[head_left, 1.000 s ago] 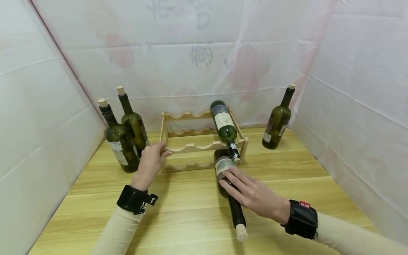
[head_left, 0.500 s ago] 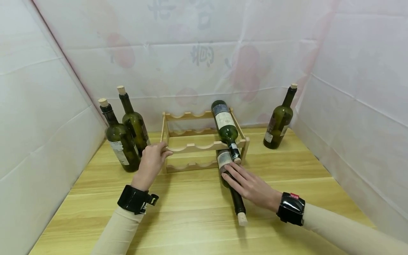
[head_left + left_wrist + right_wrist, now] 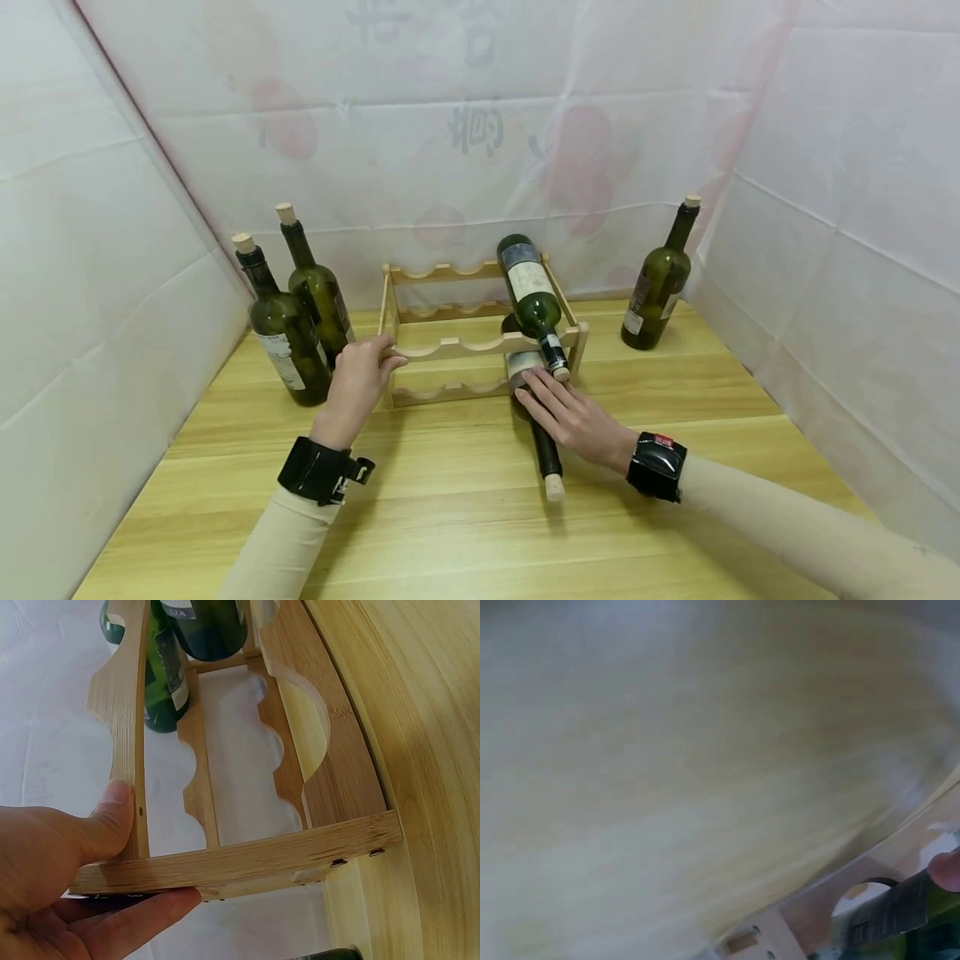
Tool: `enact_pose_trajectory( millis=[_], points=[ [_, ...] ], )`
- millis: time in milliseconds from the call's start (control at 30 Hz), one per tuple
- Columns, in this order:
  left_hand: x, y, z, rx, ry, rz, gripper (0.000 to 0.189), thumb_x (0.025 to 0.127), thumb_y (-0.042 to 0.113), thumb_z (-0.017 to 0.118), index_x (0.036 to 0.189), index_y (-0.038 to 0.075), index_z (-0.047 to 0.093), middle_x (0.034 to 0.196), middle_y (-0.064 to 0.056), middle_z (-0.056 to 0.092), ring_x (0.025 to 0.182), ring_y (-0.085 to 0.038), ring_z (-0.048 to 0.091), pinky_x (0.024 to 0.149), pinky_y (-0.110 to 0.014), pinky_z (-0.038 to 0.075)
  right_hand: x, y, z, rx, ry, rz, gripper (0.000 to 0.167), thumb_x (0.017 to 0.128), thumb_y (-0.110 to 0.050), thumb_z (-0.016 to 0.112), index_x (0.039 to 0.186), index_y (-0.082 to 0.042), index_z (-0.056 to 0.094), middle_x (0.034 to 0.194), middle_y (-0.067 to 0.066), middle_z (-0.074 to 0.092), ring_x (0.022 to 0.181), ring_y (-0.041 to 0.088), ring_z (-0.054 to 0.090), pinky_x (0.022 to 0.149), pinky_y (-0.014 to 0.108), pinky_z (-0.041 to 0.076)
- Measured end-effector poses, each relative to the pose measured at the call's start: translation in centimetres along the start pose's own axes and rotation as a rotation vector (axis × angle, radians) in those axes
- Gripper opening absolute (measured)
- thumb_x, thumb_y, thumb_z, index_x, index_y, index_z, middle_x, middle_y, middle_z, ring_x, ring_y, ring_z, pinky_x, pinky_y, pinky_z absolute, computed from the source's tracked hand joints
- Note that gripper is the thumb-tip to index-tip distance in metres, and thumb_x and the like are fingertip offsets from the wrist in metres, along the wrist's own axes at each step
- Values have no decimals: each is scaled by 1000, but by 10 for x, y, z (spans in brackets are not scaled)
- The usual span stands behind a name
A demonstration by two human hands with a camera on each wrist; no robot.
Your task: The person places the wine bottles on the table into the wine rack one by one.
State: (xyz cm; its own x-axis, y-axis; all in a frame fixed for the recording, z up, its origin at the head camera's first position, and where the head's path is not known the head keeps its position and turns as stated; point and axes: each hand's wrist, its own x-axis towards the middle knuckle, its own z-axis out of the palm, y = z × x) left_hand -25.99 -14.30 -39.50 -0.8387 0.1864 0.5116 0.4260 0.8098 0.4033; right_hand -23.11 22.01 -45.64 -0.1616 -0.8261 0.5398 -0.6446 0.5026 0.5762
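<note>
My left hand (image 3: 356, 379) pinches the left front corner of a low two-tier wooden wine rack (image 3: 450, 347). In the left wrist view its thumb (image 3: 116, 814) lies against a scalloped rail and the fingers are below the end bar. My right hand (image 3: 577, 421) holds a dark corked wine bottle (image 3: 547, 450) around its body from the right. That bottle lies neck toward me, its base end inside the rack's lower tier at the right, partly hidden by the front rail. Above it, a green wine bottle (image 3: 530, 279) rests in the upper right notch, its corked neck sticking out over my right fingertips.
Two corked green bottles stand upright left of the rack, a front one (image 3: 281, 321) and a rear one (image 3: 318, 287). Another upright bottle (image 3: 656, 287) is at the back right. All stand on a wooden table (image 3: 442, 533), with white cloth walls (image 3: 360, 167) around it.
My right hand has pushed the dark wine bottle away from me, deeper into the rack's lower tier, its neck swinging slightly left. My left hand keeps its grip on the corner.
</note>
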Motion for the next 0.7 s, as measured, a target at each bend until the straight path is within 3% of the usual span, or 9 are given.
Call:
enact_pose_trajectory(
  millis=[433,700],
  points=[
    [-1,1,-1,-7,5,3,15,93,18,75,101,5,73,90,-15,78,79,-30,75,68,-41,63,4,8,5,-42,-15,-13,46,105,10,30,136,1,64,139,29,63,129,41,64,88,38,63],
    [-1,1,-1,6,2,3,16,93,18,75,102,4,73,90,-15,77,78,-30,75,67,-41,63,5,15,15,-140,-60,-49,51,106,12,26,136,-1,65,138,29,63,127,38,66,66,35,61]
  ],
)
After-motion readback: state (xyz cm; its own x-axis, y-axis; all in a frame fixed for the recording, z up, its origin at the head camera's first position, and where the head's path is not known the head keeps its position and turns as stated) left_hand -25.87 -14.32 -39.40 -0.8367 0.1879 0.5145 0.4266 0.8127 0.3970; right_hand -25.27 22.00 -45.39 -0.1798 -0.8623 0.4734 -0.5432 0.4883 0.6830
